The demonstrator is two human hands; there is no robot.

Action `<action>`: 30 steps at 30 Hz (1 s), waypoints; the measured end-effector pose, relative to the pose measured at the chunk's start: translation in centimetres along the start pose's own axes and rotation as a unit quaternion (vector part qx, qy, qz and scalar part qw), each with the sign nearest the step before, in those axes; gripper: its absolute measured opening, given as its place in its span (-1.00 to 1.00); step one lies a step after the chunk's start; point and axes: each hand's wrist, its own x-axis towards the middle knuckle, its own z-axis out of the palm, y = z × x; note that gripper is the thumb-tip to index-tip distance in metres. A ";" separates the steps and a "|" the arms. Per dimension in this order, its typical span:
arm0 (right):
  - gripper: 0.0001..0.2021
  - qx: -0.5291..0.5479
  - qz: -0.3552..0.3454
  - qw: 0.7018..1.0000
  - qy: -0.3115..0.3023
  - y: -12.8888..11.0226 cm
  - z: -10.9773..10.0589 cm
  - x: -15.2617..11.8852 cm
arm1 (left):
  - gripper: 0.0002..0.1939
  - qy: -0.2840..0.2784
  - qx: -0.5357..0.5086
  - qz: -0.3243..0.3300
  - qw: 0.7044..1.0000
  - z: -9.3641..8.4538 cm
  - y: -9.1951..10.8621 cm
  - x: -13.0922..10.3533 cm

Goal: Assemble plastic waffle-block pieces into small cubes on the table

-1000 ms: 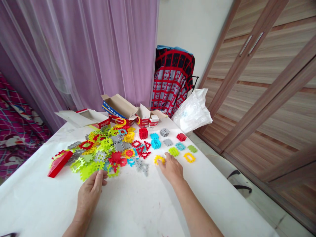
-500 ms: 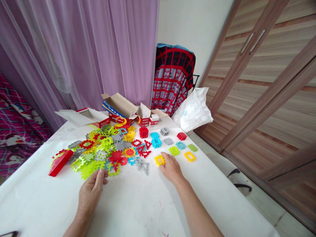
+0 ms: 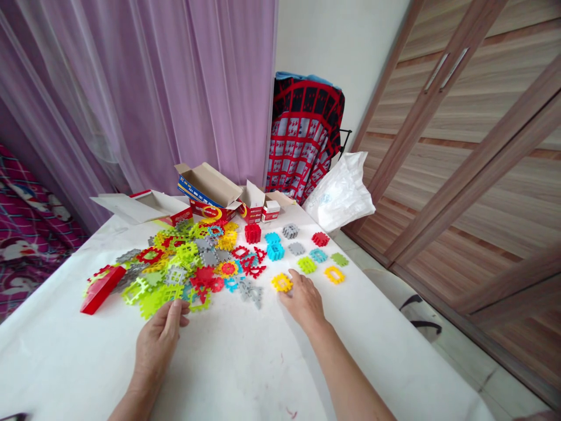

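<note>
Colourful interlocking plastic pieces lie in a mixed pile [image 3: 179, 263] on the white table [image 3: 228, 362]. My right hand [image 3: 303, 299] touches a yellow piece [image 3: 281, 283] lying right of the pile, its thumb and fingers around the piece's near right side. At the pile's near edge is my left hand [image 3: 160, 334], fingers curled in beside green pieces; whether it holds anything is hidden. Sorted pieces stand to the right: a red stack [image 3: 253, 234], a blue stack [image 3: 275, 251], a grey stack [image 3: 290, 231], a green piece [image 3: 307, 265] and a yellow frame piece [image 3: 335, 275].
Open cardboard boxes [image 3: 210, 184] stand along the table's back edge. A red plastic part [image 3: 103, 290] lies left of the pile. A white bag [image 3: 339, 193] is at the back right corner, near a draped chair [image 3: 302, 134]. Wooden wardrobe doors [image 3: 442, 146] rise at the right.
The whole view has shifted slightly. Both hands keep nearly the same places beside the pile and the yellow piece.
</note>
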 end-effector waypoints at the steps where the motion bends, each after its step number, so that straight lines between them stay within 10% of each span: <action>1: -0.44 0.013 0.001 1.000 0.006 0.2 0.3 0.1 | -0.41 0.000 0.000 0.000 1.000 0.0 0.0 0.0; 9: -0.33 0.251 0.032 0.962 0.105 4.6 1.6 1.9 | -0.42 -0.004 -0.008 0.004 1.000 0.0 -0.7 0.1; 19: -0.15 0.277 0.123 0.922 0.241 17.0 0.5 3.0 | -0.43 -0.005 0.009 -0.013 1.000 -0.1 -0.5 0.2; 30: -0.19 0.257 0.130 0.935 0.204 17.4 1.2 3.4 | -0.49 -0.001 0.014 -0.010 1.000 0.0 -0.3 0.2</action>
